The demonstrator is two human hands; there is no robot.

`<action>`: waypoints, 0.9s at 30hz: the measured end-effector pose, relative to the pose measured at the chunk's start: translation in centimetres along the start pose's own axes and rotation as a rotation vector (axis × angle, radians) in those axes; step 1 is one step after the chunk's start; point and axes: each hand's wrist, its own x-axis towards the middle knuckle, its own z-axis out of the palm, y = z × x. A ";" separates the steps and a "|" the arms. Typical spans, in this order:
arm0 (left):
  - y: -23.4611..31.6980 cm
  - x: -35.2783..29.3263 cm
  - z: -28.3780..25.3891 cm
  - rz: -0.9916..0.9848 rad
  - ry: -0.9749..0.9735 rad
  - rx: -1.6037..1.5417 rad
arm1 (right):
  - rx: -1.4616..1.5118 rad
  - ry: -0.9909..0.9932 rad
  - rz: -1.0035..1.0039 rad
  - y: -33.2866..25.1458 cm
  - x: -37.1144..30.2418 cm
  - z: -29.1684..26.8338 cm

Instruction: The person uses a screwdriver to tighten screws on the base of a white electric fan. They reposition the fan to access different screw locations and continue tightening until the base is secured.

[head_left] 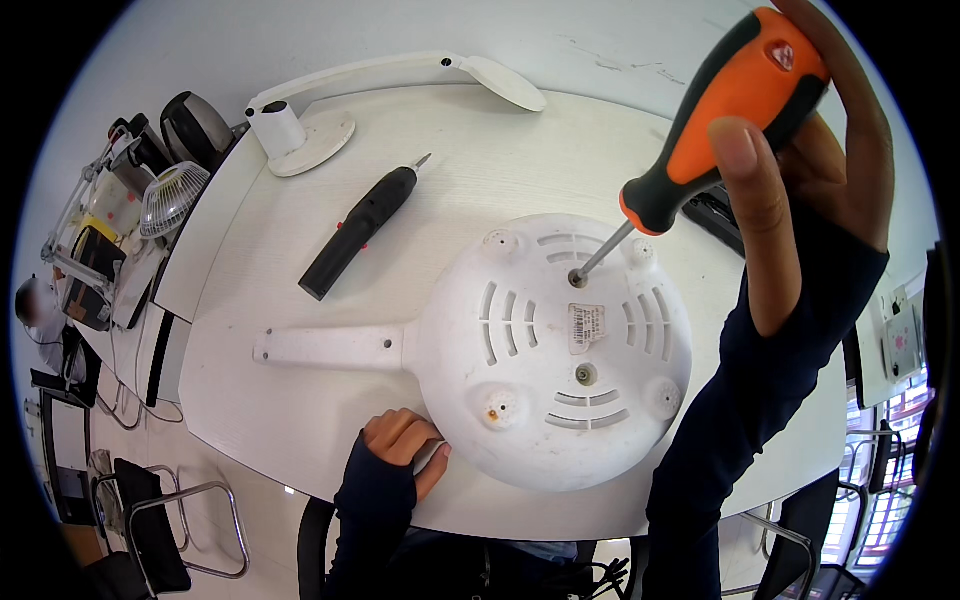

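Right grip (820, 185) holding the orange-and-black screwdriver (715, 125), I have its tip in the far recessed hole (576, 280) of the upturned white pan-shaped housing (545, 355) on the desk (280, 430). Left grip (405, 440), fingers curled, sits at the housing's near-left rim; I cannot tell whether it pinches.

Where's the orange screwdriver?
In the head view, the orange screwdriver is at upper right, in the right hand, its tip in a recess of the white appliance.
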 end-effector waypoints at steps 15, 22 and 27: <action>0.1 0.2 0.2 0.014 0.001 -0.020 | 0.115 0.030 0.091 -4.8 1.1 0.5; 0.1 0.3 0.1 0.002 -0.007 -0.012 | 0.128 0.023 0.060 -3.1 0.6 0.3; 0.3 0.5 0.2 0.016 -0.001 -0.026 | 0.091 0.005 0.026 -2.2 0.6 -0.4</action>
